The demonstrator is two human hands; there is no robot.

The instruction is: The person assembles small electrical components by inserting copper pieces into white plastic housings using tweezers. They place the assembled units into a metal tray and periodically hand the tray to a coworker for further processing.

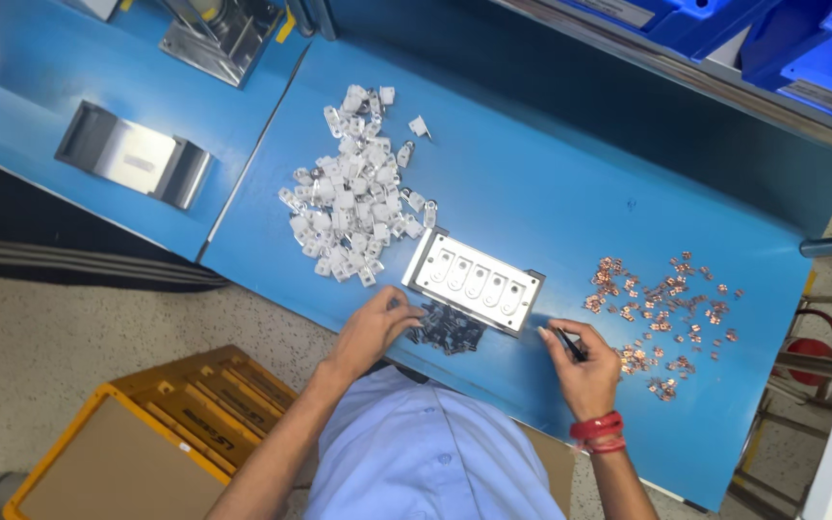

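Note:
My left hand (375, 325) rests on the blue table, its fingertips among a small heap of dark metal pieces (448, 330) at the near edge of a metal jig plate (474, 280) with several slots. My right hand (585, 363), with red bands at the wrist, pinches a thin dark tool (570, 344) just right of the jig. A pile of white plastic parts (353, 188) lies beyond my left hand. Small copper pieces (662, 313) are scattered to the right of my right hand.
The blue table (532, 164) has a seam on its left; a bent metal bracket (134, 154) and a metal fixture (223, 34) sit beyond it. Blue bins (801, 48) hang at the back right. A yellow crate (137, 433) stands on the floor at lower left.

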